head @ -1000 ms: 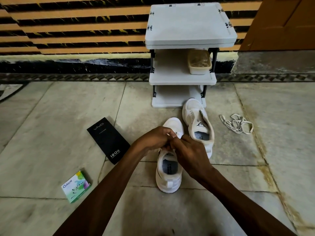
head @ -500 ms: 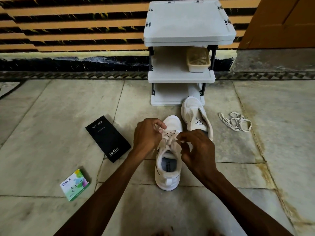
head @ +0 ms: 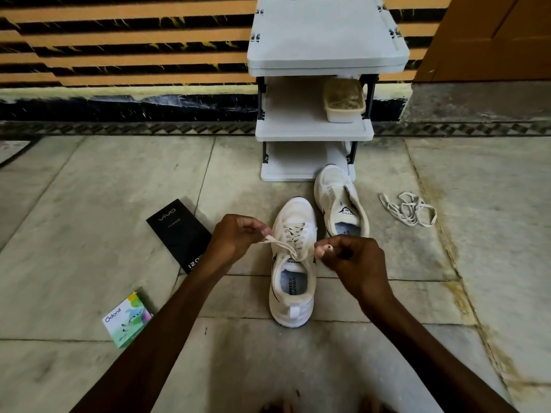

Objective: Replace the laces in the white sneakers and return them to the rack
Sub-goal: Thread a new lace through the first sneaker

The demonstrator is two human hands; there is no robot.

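Note:
A white sneaker stands on the floor in front of me, toe pointing away, with a cream lace threaded through its eyelets. My left hand pinches one lace end, drawn out to the left of the shoe. My right hand is curled at the shoe's right side and pinches the other end, most of it hidden in the fist. A second white sneaker without a lace lies just behind, its toe against the grey shoe rack.
A loose lace lies in a heap on the floor to the right. A black phone box and a small green box sit to the left. A beige container stands on the rack's middle shelf. A striped wall is behind.
My hands were bunched together over the sneaker's tongue; they have spread apart, left to the left and right to the right, drawing the lace ends out sideways.

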